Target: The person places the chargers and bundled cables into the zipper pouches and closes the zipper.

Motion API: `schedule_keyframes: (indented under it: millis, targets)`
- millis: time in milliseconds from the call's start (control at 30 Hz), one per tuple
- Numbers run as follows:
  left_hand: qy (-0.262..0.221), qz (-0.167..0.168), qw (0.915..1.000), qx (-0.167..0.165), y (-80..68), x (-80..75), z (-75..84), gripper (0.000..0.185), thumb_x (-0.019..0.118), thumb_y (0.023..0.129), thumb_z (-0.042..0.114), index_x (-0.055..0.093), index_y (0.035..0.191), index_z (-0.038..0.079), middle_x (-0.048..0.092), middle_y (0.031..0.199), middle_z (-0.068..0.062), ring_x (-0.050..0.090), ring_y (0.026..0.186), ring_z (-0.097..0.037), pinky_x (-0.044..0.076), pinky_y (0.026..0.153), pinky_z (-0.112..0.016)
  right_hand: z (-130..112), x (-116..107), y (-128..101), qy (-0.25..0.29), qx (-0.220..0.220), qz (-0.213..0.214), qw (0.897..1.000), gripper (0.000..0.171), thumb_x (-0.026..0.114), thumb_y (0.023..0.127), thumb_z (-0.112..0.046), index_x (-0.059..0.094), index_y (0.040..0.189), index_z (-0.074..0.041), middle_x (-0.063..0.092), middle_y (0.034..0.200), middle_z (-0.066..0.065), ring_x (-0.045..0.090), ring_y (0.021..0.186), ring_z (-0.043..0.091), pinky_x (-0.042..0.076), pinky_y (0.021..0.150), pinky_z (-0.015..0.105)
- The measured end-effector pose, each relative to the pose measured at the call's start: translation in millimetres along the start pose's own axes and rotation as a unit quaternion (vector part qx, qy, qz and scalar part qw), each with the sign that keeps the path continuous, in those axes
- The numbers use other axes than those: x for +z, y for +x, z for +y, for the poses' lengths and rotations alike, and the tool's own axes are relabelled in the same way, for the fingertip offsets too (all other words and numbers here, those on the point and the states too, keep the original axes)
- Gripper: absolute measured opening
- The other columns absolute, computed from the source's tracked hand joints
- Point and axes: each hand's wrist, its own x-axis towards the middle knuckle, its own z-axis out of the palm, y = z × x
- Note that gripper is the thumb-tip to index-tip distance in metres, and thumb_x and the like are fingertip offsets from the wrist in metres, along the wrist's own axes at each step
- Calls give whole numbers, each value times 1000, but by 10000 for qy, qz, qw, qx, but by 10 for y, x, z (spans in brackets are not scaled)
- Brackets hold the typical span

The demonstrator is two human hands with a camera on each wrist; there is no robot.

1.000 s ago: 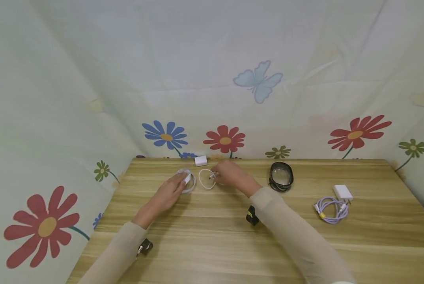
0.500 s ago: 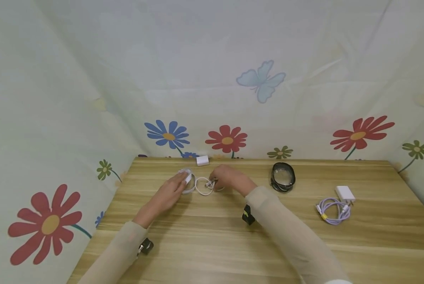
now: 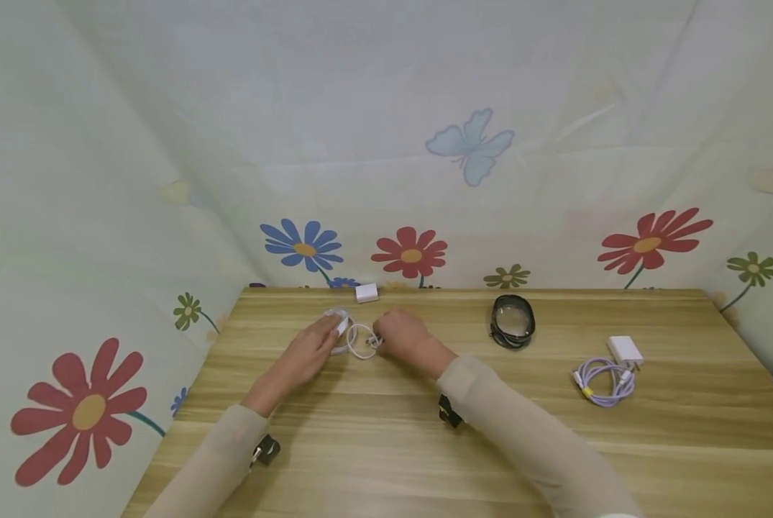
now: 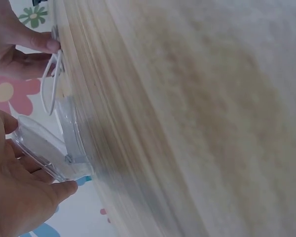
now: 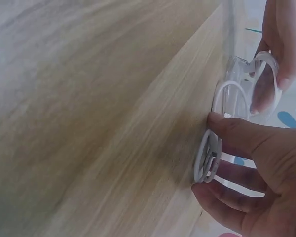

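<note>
A small clear plastic case (image 4: 75, 136) with its lid raised stands on the table, toward the back left in the head view. My left hand (image 3: 305, 356) holds the lid (image 4: 37, 145) between thumb and fingers. My right hand (image 3: 410, 342) pinches a looped white cable (image 5: 200, 155), thumb on one side and fingers on the other. One loop of that cable hangs out toward the case and overlaps its opening in the right wrist view. The cable's connector ends are partly hidden by my right fingers.
On the wooden table (image 3: 373, 446), a white charger (image 3: 367, 293) lies at the back edge. A black-rimmed round case (image 3: 495, 332) stands right of my right hand. Farther right are a coiled purple cable (image 3: 609, 404) and another white charger (image 3: 625, 350). A flowered curtain (image 3: 360, 180) hangs behind.
My right hand has moved left with the white cable, bringing its loop up to the clear case. The left hand stays at the case, nearly unmoved.
</note>
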Motion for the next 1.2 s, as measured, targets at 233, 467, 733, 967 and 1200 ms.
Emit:
schedule_keyframes:
  millis: [233, 467, 733, 967, 1200]
  targets:
    - [51, -8, 10000, -67, 10, -13, -16, 48, 41, 110, 21, 45, 149, -7, 44, 152, -28, 38, 143, -45, 29, 119, -55, -54, 24, 25, -657, -50, 256, 9975, 20, 78, 84, -18, 65, 70, -16, 63, 71, -1, 56, 65, 15, 51, 55, 32]
    - [-8, 15, 9999, -128, -1, -9, -26, 48, 40, 110, 20, 43, 150, -6, 42, 153, -28, 37, 143, -46, 28, 119, -55, -48, 30, 3, -579, -7, 295, 9979, 17, 77, 82, -17, 65, 71, -18, 62, 73, -3, 56, 65, 15, 50, 53, 33]
    - [-21, 119, 9997, -221, -8, 3, -16, 49, 38, 111, 22, 40, 152, -5, 40, 155, -27, 37, 144, -44, 28, 119, -54, -26, -75, -12, 172, 96, 190, 9996, 6, 78, 82, -12, 76, 78, -17, 67, 77, -2, 57, 67, 16, 49, 54, 31]
    - [-72, 181, 9997, -179, -1, -14, -6, 50, 37, 111, 24, 40, 152, -4, 41, 155, -25, 38, 144, -43, 29, 119, -53, -76, -173, 47, 356, 185, 436, 9982, 9, 76, 87, -15, 76, 78, -16, 66, 75, -4, 55, 69, 14, 47, 56, 30]
    - [-196, 206, 9995, -120, -12, 12, -2, 51, 35, 112, 27, 40, 153, -3, 41, 156, -23, 38, 145, -40, 29, 120, -52, -182, -279, 101, 381, 914, 42, 9951, 13, 77, 91, -29, 78, 83, -18, 69, 81, -5, 58, 71, 14, 50, 57, 33]
